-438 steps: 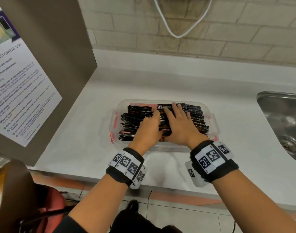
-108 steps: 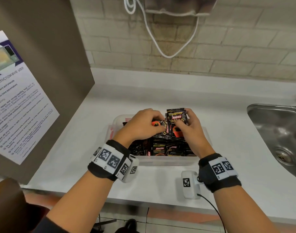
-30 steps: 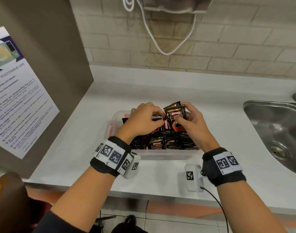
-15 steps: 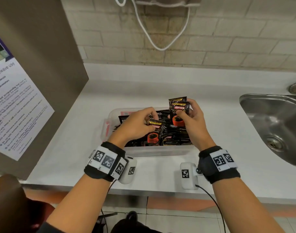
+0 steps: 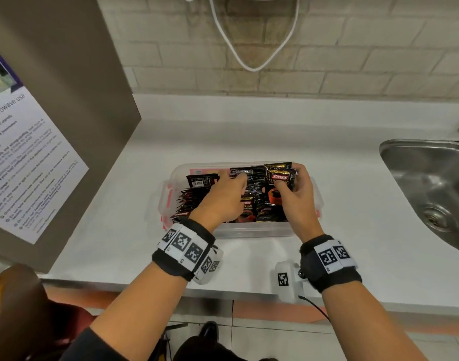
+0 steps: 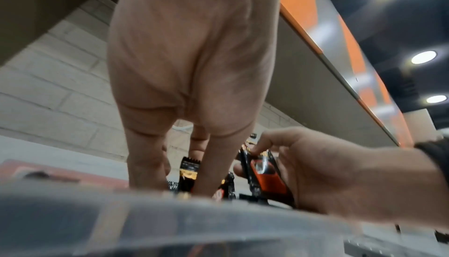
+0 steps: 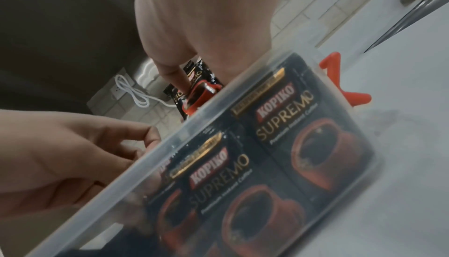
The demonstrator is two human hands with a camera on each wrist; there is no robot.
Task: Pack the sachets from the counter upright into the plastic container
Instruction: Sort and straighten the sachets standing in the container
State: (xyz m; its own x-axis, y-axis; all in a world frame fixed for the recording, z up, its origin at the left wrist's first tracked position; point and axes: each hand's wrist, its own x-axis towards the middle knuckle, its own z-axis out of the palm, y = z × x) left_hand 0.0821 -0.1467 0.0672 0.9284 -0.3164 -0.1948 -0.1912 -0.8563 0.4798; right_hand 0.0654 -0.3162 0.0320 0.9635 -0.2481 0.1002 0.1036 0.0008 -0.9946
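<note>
Two hands work over the plastic container (image 5: 252,231) on the white counter (image 5: 353,204) as I watch from the head camera. My right hand (image 5: 297,196) pinches a small bunch of sachets (image 5: 278,179) upright, thumb on the printed face, just above the right half of the box. My left hand (image 5: 223,201) reaches into the middle with fingers bent down among the packed sachets (image 5: 194,198); whether it grips one or only parts the row I cannot tell, since the left wrist view shows only fingers (image 6: 145,157) pointing down between the packs.

No loose sachets show on the counter, so I judge the packing near its end: this bunch goes in, then the row gets squared. To do it well I would have the left fingers hold open a gap, slide the bunch straight down edge first, and let go only once the neighbours support it. The packs at the left end lean over, so they want pressing upright before the gap closes.

Through the near wall, the right wrist view shows front-row sachets (image 7: 303,126) standing face out. A steel sink (image 5: 431,183) sits well apart to the right, a brown panel carrying a microwave notice (image 5: 27,162) stands to the left, and a white cable (image 5: 252,50) hangs on the brick wall behind. Nothing blocks the box; only its crowded contents and the red clips (image 7: 340,80) on its sides crowd the entry.
</note>
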